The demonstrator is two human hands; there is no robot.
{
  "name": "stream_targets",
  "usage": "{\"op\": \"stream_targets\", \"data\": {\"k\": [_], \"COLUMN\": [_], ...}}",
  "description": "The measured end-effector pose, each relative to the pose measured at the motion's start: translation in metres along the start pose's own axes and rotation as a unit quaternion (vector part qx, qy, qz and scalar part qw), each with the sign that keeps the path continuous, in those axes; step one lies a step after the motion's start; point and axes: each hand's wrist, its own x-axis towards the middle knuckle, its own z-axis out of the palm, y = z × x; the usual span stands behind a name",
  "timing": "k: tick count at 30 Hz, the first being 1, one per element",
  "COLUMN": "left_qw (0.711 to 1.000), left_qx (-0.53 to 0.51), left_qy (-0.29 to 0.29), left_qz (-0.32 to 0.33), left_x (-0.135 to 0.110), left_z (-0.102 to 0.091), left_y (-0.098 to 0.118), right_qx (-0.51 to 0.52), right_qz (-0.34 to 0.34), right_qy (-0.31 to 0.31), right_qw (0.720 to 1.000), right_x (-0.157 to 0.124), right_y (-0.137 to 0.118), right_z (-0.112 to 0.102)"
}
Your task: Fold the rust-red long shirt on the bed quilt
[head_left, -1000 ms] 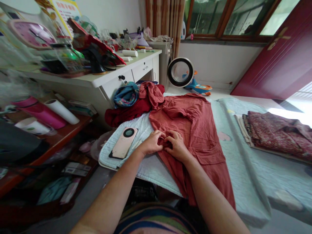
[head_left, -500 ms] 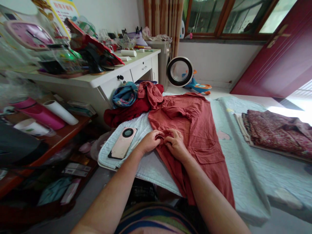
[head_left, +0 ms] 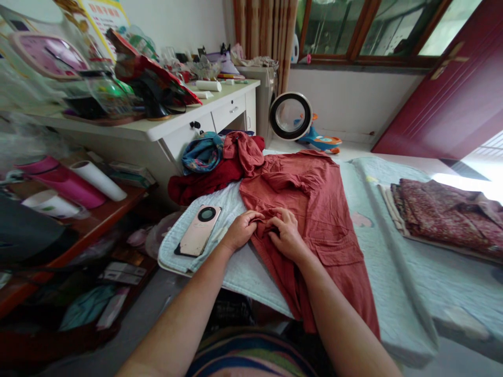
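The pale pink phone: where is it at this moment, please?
In the head view, the pale pink phone lies on the light blue cloth, just left of the left hand and the red garment.

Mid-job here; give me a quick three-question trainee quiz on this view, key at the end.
1. What are the left hand and right hand both touching?
2. Which side of the phone faces up: A) screen, B) camera?
3. True or false: the folded patterned clothes lie on the person's right of what the hands touch.

Key: 1. The red garment. 2. B. 3. True.
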Motion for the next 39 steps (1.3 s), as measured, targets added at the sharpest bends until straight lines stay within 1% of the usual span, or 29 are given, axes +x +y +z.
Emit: {"op": "stream_targets", "data": {"k": [3,6,11,15,19,22,25,28,29,30,31,32,34,35,37,39], "left_qw": [1.0,0.998,0.997,0.998,0.998,0.998,0.998,0.986,0.981,0.98,0.983,0.989,0.996,0.994,0.985,0.978], "left_qx": [0.022,0.064,0.072,0.062,0.064,0.062,-0.001,-0.092,-0.101,-0.093,-0.069,-0.033,0.055,0.099,0.168,0.206], "left_qy": [0.003,0.008,0.007,0.012,0.017,0.03,0.062,0.135,0.158,0.167,0.161,0.138,0.07,0.043,0.017,0.011], "left_qz": [0.009,0.007,-0.001,-0.012,-0.021,-0.004,0.017,-0.027,-0.045,-0.055,-0.054,-0.043,-0.007,0.01,0.025,0.024], "left_x": [0.0,-0.001,0.0,0.0,-0.002,-0.004,0.0,0.013,0.019,0.025,0.031,0.037,0.044,0.046,0.048,0.049], "left_z": [0.0,0.0,-0.001,0.0,0.002,0.003,0.001,-0.005,-0.007,-0.008,-0.009,-0.01,-0.008,-0.007,-0.004,-0.002], "left_y": [0.0,0.0,-0.002,-0.003,-0.001,-0.001,-0.005,-0.012,-0.015,-0.018,-0.02,-0.022,-0.026,-0.028,-0.031,-0.035], "right_qx": [-0.014,0.002,0.079,0.124,0.076,0.036,0.021,0.023,0.025,0.028,0.029,0.03,0.034,0.039,0.054,0.072], "right_qz": [-0.029,-0.039,-0.022,-0.008,0.014,0.006,0.004,0.008,0.007,0.006,0.004,0.003,0.002,0.001,-0.004,-0.009], "right_qy": [-0.022,-0.009,0.008,-0.016,-0.004,-0.008,-0.007,-0.005,-0.006,-0.005,-0.003,-0.001,0.002,0.002,-0.006,-0.022], "right_qw": [0.999,0.999,0.997,0.992,0.997,0.999,1.0,1.0,1.0,1.0,1.0,1.0,0.999,0.999,0.999,0.997], "right_x": [-0.002,-0.001,0.003,0.004,0.001,-0.001,-0.001,0.001,0.001,0.001,0.001,0.001,0.001,0.001,0.001,0.002], "right_y": [-0.003,-0.004,-0.002,0.002,-0.001,-0.007,-0.008,-0.004,-0.002,-0.001,0.0,0.001,0.0,0.0,-0.001,-0.003], "right_z": [0.003,0.002,-0.009,-0.017,-0.013,-0.006,0.0,0.004,0.004,0.005,0.005,0.005,0.003,0.002,-0.002,-0.007]}}
